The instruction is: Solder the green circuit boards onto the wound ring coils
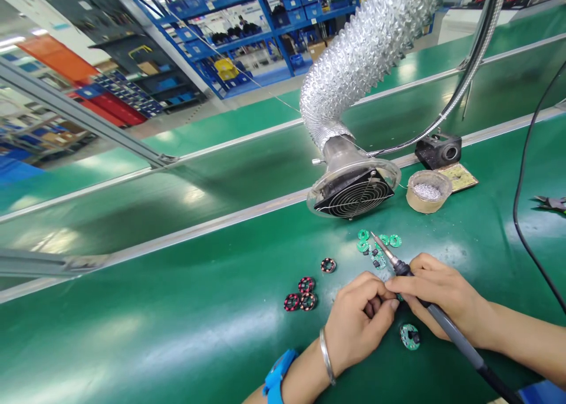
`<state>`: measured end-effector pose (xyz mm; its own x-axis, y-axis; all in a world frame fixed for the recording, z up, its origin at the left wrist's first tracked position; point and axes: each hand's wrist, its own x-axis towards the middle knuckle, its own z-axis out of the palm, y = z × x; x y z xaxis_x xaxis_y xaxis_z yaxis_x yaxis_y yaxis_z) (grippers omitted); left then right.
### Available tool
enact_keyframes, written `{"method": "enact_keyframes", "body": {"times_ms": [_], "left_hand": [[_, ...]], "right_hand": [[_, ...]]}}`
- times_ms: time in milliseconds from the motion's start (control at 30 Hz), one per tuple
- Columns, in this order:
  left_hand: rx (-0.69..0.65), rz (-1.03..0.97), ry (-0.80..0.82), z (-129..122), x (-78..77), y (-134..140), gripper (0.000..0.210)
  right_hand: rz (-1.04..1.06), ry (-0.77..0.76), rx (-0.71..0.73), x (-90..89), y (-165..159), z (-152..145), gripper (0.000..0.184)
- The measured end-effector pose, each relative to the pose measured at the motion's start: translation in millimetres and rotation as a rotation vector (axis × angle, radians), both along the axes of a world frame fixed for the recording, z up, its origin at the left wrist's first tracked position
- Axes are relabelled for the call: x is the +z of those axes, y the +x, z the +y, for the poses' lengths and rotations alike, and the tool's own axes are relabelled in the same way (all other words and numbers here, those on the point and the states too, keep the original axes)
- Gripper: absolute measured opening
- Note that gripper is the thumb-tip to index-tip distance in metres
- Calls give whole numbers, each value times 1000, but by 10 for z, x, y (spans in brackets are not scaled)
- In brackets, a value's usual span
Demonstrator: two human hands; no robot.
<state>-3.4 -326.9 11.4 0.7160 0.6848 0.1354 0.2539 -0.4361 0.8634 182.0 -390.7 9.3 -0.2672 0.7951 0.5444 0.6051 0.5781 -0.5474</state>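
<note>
My right hand (446,295) is closed around a soldering iron (448,327), whose bare metal tip points up and to the left, over the small green boards. Against its fingertips, my left hand (362,315) is closed in a pinch; a sliver of green shows there, but the piece itself is mostly hidden. Just below both hands lies a round green circuit board (410,337) with a black part on it. Several small green boards (380,245) are scattered beyond the iron's tip. Left of my left hand sit several copper-wound rings (306,285), some reddish.
A fume extractor hood (354,194) on a silver flexible duct (336,91) hangs over the green bench. Behind the boards stand a round tub of metallic bits (427,191), a yellow sponge tray (457,177) and a black iron holder (438,150). Pliers (550,203) and a black cable (526,227) lie right.
</note>
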Motion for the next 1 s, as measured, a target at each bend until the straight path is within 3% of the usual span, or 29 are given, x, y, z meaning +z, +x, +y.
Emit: {"method": "enact_keyframes", "body": {"times_ms": [133, 400, 633, 800, 1000], "left_hand": [[76, 44, -194, -23, 32, 51, 11], [105, 46, -490, -20, 25, 22, 7], [94, 80, -550, -3, 28, 20, 4], [104, 93, -523, -1, 12, 24, 5], [124, 103, -538, -1, -4, 28, 6]], "right_hand": [[-14, 59, 23, -59, 20, -26, 39], [-25, 92, 54, -38, 7, -18, 42], [-24, 57, 92, -19, 14, -12, 44], [60, 44, 33, 156, 71, -70, 47], [180, -76, -28, 326, 112, -235, 35]]}}
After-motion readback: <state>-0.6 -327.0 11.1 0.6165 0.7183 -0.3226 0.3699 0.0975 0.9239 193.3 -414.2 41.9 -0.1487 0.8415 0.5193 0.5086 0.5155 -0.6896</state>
